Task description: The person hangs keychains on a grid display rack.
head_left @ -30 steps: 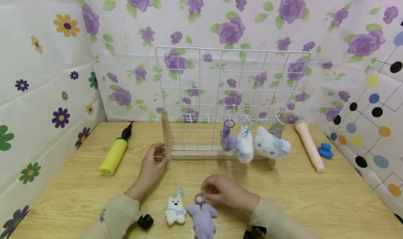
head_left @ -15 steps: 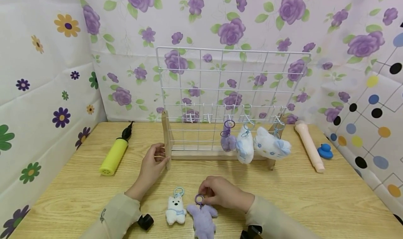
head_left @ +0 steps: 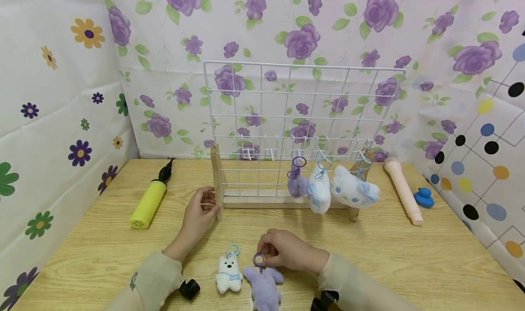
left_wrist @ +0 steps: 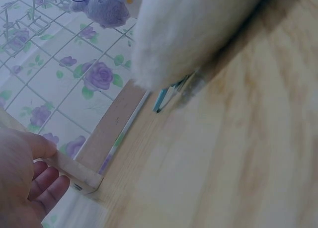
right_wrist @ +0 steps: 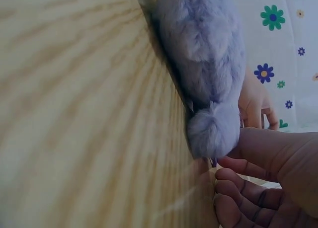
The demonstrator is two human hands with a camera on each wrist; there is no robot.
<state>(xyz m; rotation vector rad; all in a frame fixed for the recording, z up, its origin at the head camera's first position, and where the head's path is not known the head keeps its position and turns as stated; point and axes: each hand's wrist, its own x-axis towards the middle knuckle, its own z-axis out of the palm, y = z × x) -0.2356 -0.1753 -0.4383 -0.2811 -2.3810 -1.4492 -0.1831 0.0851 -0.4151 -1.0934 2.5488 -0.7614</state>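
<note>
In the head view my left hand [head_left: 199, 217] holds the wooden left leg [head_left: 218, 179] of a white wire grid rack, its thumb in front. The left wrist view shows the thumb on the leg and the fingers curled beside it. My right hand [head_left: 293, 252] pinches the purple ring of a lilac plush keychain [head_left: 265, 288] lying on the table; in the right wrist view the plush [right_wrist: 203, 49] partly hides the ring. Left of it lies a white bear keychain [head_left: 228, 277] with a light blue ring. From the rack's hooks hang a purple plush [head_left: 297, 186] and two white-and-blue plushes [head_left: 319, 192].
A yellow hand pump [head_left: 148, 205] with a black nozzle lies at left. On the right are a pale pink tube-shaped object [head_left: 404, 190] and a blue toy duck [head_left: 424, 197]. Bare white hooks [head_left: 248, 153] stick out on the grid's left half.
My right hand has moved slightly left and down to the purple ring, and its fingers have closed on it. The left hand stays on the rack's leg.
</note>
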